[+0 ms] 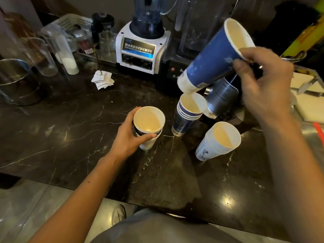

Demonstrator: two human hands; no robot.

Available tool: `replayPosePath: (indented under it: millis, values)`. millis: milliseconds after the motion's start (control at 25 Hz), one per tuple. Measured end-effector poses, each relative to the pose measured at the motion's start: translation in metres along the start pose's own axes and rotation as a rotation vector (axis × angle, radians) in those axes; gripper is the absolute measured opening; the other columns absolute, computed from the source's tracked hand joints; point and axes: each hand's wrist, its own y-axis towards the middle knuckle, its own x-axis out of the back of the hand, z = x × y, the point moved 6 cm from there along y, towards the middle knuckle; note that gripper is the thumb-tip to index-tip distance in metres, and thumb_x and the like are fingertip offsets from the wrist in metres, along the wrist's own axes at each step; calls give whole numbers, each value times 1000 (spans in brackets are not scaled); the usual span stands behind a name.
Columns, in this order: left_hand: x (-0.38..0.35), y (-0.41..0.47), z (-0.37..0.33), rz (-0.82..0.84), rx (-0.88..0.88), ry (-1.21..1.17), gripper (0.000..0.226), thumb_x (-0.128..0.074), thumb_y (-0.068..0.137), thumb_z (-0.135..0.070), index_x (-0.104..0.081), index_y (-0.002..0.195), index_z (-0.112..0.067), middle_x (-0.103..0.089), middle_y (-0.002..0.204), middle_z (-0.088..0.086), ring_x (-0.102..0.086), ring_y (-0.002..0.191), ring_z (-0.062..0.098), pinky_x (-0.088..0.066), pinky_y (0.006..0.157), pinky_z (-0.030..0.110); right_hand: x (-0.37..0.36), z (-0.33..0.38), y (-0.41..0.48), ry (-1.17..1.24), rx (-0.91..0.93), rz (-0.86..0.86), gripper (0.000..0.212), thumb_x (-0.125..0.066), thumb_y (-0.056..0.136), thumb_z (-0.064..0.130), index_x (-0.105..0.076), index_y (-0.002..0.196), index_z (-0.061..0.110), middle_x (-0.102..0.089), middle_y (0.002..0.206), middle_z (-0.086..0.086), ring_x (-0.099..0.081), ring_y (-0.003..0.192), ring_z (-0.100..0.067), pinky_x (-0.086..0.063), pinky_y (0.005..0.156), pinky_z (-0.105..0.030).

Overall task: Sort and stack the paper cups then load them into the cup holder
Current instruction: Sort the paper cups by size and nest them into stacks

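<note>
My right hand (263, 79) holds a blue paper cup (213, 57) by its rim, tilted in the air with its base just above a stack of blue cups (187, 116) that stands on the dark marble counter (70, 130). My left hand (130, 135) grips a short mixed stack (149, 127) on the counter, a dark cup nested in a white one. A stack of several white printed cups (217, 142) stands to the right, leaning. No cup holder is recognisable.
A white blender base (140, 50) and a second black blender (177, 71) stand behind the cups. A steel jug (222, 97) lies behind the blue stack. Crumpled receipts (102, 79), glass jars (45, 55) and a steel pot (15, 81) sit left. A knife (306, 85) rests on a white board at the right.
</note>
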Motion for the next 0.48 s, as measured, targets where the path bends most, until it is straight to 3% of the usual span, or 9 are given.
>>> replayPosePath:
  millis: [120, 200, 280, 360, 480]
  values:
    - [0, 1, 2, 3, 0, -10, 89, -84, 69, -25, -33, 143, -28, -42, 126, -36, -39, 115, -25, -35, 92, -2, -30, -26, -19, -98, 22, 167, 16, -58, 93, 13, -69, 102, 5, -68, 96, -14, -59, 92, -32, -46, 81, -41]
    - [1, 1, 1, -5, -2, -6, 90, -85, 68, -24, -34, 142, -28, -43, 125, -36, -40, 115, -25, -35, 90, -3, -75, -43, -43, -147, -35, 440, 16, -55, 96, 15, -69, 103, 10, -67, 93, -14, -57, 92, -33, -44, 77, -42]
    - [-1, 1, 3, 2, 7, -7, 90, -86, 68, -23, -35, 142, -28, -43, 125, -35, -40, 115, -24, -36, 90, -2, -107, -51, -66, -192, -78, 665, 23, -55, 97, 20, -67, 116, 14, -68, 104, -11, -56, 103, -30, -39, 90, -43]
    - [0, 1, 3, 5, 16, -9, 90, -86, 67, -25, -35, 142, -29, -45, 126, -34, -41, 116, -23, -37, 91, -1, -116, -37, -76, -173, -18, 686, 35, -56, 96, 27, -59, 130, 17, -64, 121, -6, -53, 119, -27, -24, 113, -42]
    - [-1, 0, 4, 11, 18, -24, 90, -87, 64, -27, -38, 140, -30, -48, 125, -32, -44, 116, -20, -39, 93, 2, -124, 11, -76, -33, 195, 629, 39, -58, 95, 33, -57, 132, 21, -61, 128, 1, -48, 127, -17, -13, 117, -38]
